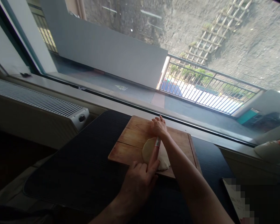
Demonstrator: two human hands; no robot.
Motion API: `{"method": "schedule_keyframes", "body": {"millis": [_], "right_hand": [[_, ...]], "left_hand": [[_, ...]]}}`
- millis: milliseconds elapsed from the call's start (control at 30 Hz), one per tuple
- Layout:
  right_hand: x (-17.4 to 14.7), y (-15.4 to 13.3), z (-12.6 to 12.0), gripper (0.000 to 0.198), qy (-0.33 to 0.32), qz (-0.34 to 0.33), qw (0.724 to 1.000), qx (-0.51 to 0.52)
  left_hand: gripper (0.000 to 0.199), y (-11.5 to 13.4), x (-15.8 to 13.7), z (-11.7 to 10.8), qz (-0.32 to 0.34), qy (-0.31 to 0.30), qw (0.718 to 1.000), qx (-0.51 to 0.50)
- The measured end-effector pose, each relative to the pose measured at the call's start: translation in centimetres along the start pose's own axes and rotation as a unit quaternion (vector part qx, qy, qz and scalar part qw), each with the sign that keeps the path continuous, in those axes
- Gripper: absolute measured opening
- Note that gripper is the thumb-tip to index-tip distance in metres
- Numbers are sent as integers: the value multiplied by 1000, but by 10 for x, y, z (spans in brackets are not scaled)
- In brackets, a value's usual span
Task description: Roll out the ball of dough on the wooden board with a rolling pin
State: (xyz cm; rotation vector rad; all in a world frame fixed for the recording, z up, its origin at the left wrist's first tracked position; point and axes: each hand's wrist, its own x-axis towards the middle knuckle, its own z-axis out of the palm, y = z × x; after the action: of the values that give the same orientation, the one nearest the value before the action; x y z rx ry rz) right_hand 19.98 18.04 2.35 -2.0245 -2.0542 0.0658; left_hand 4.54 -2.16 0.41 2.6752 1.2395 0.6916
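Observation:
A flat, pale round of dough (148, 151) lies on a wooden board (133, 133), its near edge uneven. Across the dough runs a rolling pin (154, 155), tilted slightly away from me, with a bright glint on its upper part. My left hand (138, 179) is closed around the near end, thumb along the wood. At the far end, my right hand (160, 127) bears on the pin with its fingers loosely bent beyond it. My right hand and forearm cover the pin's far tip and part of the dough.
The board rests on a dark table (84, 165) against a windowsill (130, 107). A white radiator (39, 99) stands at left. At the lower right is a pale flat object (235, 199), partly pixelated. Outside the window are a railing (207, 87) and a slope.

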Motion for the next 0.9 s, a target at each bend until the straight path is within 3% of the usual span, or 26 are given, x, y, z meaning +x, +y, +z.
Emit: {"method": "schedule_keyframes", "body": {"millis": [167, 300, 433, 567, 633, 767, 900], "right_hand": [[-26, 31, -5, 58, 9, 66, 998, 3], [-36, 43, -9, 62, 7, 106, 994, 0], [-26, 8, 0, 62, -7, 82, 997, -5], [-19, -40, 14, 59, -26, 3, 1000, -5], [-22, -47, 15, 56, -31, -29, 999, -6], [-29, -17, -2, 47, -38, -38, 999, -12], [-31, 15, -21, 35, -40, -6, 999, -18]], "left_hand": [[36, 24, 9, 7, 11, -31, 999, 13], [41, 30, 10, 10, 26, -42, 999, -1], [54, 22, 0, 11, 26, -44, 998, -45], [76, 17, -11, 12, 11, -47, 996, -73], [78, 19, -16, 11, 9, -56, 996, -75], [65, 20, -27, 6, 4, -72, 993, -96], [40, 1, -37, 0, -18, -42, 992, -119]]}}
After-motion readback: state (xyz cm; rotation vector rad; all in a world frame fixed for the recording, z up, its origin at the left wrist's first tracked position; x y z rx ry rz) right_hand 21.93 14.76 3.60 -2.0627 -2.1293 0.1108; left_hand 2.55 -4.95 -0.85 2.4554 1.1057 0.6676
